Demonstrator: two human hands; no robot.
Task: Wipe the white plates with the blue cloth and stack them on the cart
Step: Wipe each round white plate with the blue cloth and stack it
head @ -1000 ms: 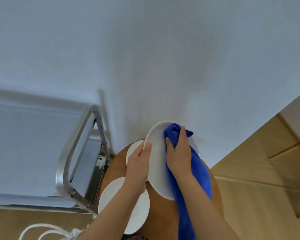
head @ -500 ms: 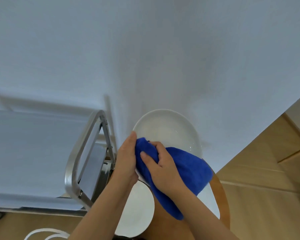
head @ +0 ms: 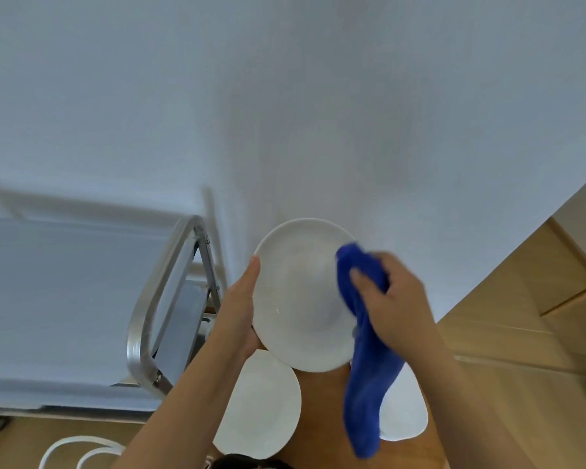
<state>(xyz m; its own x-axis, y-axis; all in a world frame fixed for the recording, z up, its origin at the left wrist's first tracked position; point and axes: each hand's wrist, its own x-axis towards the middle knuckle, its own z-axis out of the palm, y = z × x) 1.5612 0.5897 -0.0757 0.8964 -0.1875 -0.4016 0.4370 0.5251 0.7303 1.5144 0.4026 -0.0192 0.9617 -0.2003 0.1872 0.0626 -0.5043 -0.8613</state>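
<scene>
Head view. Since half a second ago the blue cloth (head: 364, 319) has swept from the lower left part of the held plate (head: 298, 296) to its right edge, and the right hand (head: 394, 302) has gone with it; more of the plate's face is now bare. The plate itself sits at much the same place, facing the camera.

Left hand (head: 242, 309): holds the plate by its left rim, thumb laid along the edge, palm and fingers behind; how the fingers lie behind the plate cannot be told. Right hand: fingers curled round a bunched upper part of the cloth, pressing it on the plate's right side. The rest of the cloth hangs down below the hand. The two hands are apart, one on each side of the plate.

Below the held plate, a round wooden bench (head: 322, 411) carries two more white plates: one at lower left (head: 261, 407), one at lower right (head: 405, 411), partly hidden by the hanging cloth.

The cart (head: 156, 299), metal-framed, stands to the left, just beside the bench. White wall behind; wooden floor (head: 521, 367) on the right.
</scene>
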